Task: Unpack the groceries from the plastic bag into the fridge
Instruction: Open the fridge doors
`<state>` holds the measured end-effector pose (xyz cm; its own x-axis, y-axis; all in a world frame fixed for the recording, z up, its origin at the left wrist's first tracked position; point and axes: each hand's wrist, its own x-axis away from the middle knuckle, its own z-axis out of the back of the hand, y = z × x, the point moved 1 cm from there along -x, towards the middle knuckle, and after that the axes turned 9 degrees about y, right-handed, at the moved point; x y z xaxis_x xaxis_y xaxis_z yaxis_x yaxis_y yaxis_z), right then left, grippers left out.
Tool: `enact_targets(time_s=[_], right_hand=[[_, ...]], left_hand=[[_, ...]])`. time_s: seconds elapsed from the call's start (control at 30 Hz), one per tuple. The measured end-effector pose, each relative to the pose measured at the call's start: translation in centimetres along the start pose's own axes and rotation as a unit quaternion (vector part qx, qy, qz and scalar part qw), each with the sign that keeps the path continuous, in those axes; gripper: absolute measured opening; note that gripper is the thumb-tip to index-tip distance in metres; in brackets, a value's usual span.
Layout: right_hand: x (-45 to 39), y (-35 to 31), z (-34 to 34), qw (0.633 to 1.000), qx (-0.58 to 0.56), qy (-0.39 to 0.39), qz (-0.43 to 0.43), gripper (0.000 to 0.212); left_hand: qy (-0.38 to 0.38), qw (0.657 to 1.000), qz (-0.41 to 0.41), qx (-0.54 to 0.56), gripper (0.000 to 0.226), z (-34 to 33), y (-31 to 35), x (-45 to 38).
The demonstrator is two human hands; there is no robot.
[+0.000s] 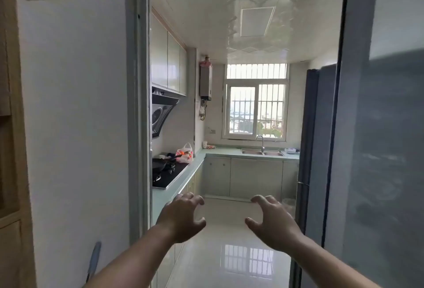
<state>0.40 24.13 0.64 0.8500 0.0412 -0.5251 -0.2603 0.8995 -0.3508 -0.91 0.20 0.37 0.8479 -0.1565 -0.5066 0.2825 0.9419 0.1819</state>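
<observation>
Two hands up in front of us, nothing held. Going left to right: white wall and a wooden cabinet edge at far left, then the grey door frame (135, 127) we stand at. Through it, the left counter (160, 198) carries a black gas hob (169, 173) with a dark pan (160, 163) on it, and just past the hob sits the plastic bag (185, 152) — white, red-orange print, handles up, slumped on the countertop, well apart from us. Range hood (160, 113) above, water heater (205, 83) on the wall beyond. Our left hand (183, 216) hovers over the near counter end, fingers spread and loosely curled, gripping nothing. Back wall has the window (257, 113) and a double sink (262, 152) with a tap. Our right hand (273, 221) is the same — fingers apart and clawed, empty. Then the tall dark fridge (308, 138) against the right wall, doors closed as far as we can see, partly cut by the sliding glass door (390, 150).

Task barely begun, we judge: bag untouched, fridge unopened. Risks: grabbing the bag by one handle could spill it toward the pan and hob; swinging it out may clip the pan handle; the narrow doorway and glossy floor (229, 241) invite a bump or slip.
</observation>
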Motion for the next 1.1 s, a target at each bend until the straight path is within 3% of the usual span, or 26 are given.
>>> enact_targets(time_s=[0.5,1.1], right_hand=[[-16.7,1.8,-14.3,0.998,0.039,-0.018,-0.055,0.055],[-40.2,14.3,-26.1,0.995,-0.019,-0.028,-0.092,0.059]], left_hand=[[-0.022,0.999,0.009,0.044,0.049,-12.5,-12.2,-16.3],[-0.045,0.998,0.035,0.018,0.048,-26.0,-15.1,-39.5]])
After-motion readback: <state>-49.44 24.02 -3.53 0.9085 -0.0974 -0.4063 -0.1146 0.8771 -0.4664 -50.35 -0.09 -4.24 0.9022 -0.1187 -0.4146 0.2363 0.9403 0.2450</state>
